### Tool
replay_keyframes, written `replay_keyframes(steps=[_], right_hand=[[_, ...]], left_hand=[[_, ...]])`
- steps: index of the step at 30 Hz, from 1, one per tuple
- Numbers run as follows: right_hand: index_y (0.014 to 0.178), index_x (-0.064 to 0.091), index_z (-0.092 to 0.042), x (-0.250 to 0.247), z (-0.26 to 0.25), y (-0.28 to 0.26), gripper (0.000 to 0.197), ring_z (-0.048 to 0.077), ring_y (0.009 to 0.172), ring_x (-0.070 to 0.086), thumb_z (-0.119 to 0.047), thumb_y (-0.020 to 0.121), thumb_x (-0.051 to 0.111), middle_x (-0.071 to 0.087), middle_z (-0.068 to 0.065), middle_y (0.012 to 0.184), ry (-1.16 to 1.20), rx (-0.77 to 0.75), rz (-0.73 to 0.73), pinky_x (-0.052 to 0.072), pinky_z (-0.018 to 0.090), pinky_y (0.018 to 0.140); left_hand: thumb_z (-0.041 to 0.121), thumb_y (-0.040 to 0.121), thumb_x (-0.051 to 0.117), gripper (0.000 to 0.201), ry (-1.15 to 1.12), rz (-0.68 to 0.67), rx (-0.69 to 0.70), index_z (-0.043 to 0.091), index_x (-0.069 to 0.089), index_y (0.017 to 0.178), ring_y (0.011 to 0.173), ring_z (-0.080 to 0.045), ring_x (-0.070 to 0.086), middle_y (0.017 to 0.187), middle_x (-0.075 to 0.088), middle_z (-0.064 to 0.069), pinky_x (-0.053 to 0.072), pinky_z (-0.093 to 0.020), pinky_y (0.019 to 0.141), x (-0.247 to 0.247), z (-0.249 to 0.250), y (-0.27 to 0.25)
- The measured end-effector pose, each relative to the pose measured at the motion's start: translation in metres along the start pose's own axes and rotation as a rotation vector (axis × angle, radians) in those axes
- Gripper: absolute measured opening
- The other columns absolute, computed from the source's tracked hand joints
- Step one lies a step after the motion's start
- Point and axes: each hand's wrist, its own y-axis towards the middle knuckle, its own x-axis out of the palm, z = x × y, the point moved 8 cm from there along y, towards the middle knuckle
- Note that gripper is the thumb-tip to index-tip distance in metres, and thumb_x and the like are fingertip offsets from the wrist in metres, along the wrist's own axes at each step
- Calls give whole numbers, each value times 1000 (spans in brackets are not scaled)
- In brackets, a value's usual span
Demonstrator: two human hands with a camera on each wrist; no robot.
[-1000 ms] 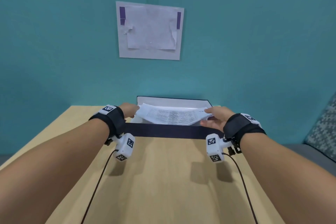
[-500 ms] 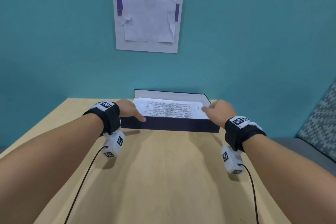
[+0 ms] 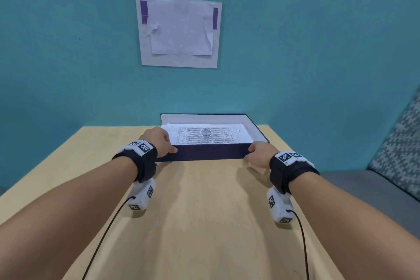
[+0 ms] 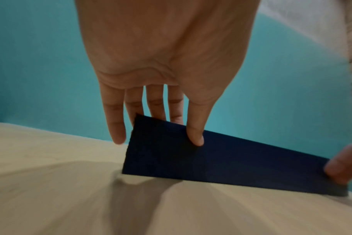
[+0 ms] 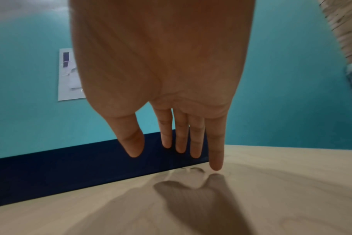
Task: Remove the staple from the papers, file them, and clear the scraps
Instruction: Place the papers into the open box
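Head view is showing the white printed papers point(image 3: 209, 134) lying flat inside the shallow dark navy cardboard box point(image 3: 211, 152) at the far end of the pale wooden table point(image 3: 204, 223). A second ago both hands were lowering the sheets into it; now they are letting go and settling on the box's near corners, so the filing step is looking done, judging from these pictures. The left hand point(image 3: 159, 143) is pinching the left corner, thumb on the front wall and fingers point(image 4: 155, 103) behind it. The right hand point(image 3: 261, 154) is hanging with straight, relaxed fingers point(image 5: 195, 139) against the front wall by the right corner, gripping nothing. No staple or scraps are showing anywhere, though a faint smudge is lying beside the right fingertips.
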Motion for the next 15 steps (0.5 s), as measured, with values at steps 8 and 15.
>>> replay_keyframes(steps=[8, 15], right_hand=[[118, 68, -4, -45, -21, -66, 37, 30, 114, 61, -26, 90, 61, 67, 12, 124, -37, -94, 11, 51, 38, 97], [114, 69, -26, -120, -64, -257, 26, 17, 102, 63, -37, 92, 59, 70, -4, 113, 56, -317, 49, 49, 28, 83]], left_hand=[[30, 81, 68, 18, 140, 92, 159, 27, 65, 99, 104, -26, 61, 110, 64, 0, 48, -34, 87, -44, 55, -68], [28, 85, 65, 12, -142, -42, 513, 23, 75, 90, 94, -17, 68, 97, 75, 7, 50, -28, 74, -99, 140, -214]])
